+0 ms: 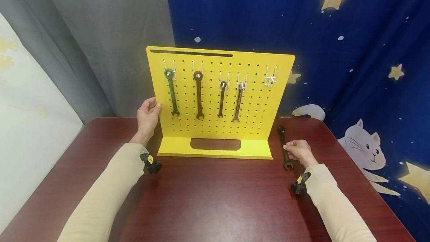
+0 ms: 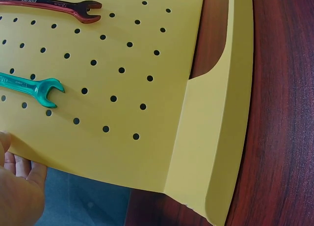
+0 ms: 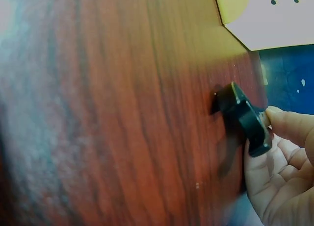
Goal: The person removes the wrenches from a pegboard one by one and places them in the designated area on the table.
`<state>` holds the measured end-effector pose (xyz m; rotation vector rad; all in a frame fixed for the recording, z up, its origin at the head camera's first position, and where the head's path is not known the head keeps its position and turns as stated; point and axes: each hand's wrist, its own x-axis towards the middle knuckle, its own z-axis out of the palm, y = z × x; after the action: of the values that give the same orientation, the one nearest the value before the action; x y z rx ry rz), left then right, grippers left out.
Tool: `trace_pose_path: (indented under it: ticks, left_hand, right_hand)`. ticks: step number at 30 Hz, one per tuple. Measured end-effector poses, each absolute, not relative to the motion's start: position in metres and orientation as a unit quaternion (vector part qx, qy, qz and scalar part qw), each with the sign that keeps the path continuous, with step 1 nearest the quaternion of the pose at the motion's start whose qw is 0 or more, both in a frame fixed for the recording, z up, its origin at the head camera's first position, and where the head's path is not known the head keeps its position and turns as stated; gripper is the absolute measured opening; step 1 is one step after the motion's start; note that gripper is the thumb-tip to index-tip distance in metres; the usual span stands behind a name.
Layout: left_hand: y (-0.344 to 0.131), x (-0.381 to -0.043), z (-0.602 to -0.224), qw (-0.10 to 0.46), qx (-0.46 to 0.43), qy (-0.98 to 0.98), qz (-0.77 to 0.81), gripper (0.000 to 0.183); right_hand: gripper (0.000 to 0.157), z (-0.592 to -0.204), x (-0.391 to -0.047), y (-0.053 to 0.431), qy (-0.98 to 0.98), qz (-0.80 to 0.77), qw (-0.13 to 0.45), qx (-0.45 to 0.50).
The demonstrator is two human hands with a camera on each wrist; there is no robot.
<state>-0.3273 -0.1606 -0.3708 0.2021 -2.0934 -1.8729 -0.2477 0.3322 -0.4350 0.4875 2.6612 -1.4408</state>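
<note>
1. Left hand [image 1: 148, 115]: grips the left edge of the yellow pegboard [image 1: 215, 123].
2. Green wrench [image 1: 173, 94], red wrench [image 1: 199, 96], short dark wrench [image 1: 222, 100], silver wrench [image 1: 238, 104]: hang in that order on the pegboard's front.
3. White hook [image 1: 270, 81]: pegboard's upper right.
4. Black wrench [image 1: 283, 143]: just right of the pegboard.
5. Right hand [image 1: 299, 150]: pinches the black wrench, right of the pegboard.

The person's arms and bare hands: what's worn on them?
A plain, long cream fabric sleeve covers the left arm and the right arm. The left hand and right hand are gloveless. Each wrist wears a small black device with a yellow patch.
</note>
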Motion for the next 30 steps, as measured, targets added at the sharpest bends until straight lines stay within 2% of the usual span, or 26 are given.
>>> trace_pose_path:
  ticks: [15, 30]
  left_hand:
    - [-0.1602, -0.3267, -0.3708, 0.159, 0.072, -0.734, -0.656, 0.040]
    - [-0.1593, -0.3254, -0.3683, 0.160, 0.076, -0.730, -0.660, 0.040]
  right_hand:
    - [0.026, -0.4342, -0.2488, 0.3325, 0.881, -0.439, 0.040, 0.173]
    - [0.028, -0.4329, -0.2490, 0.3312, 0.886, -0.426, 0.035, 0.180]
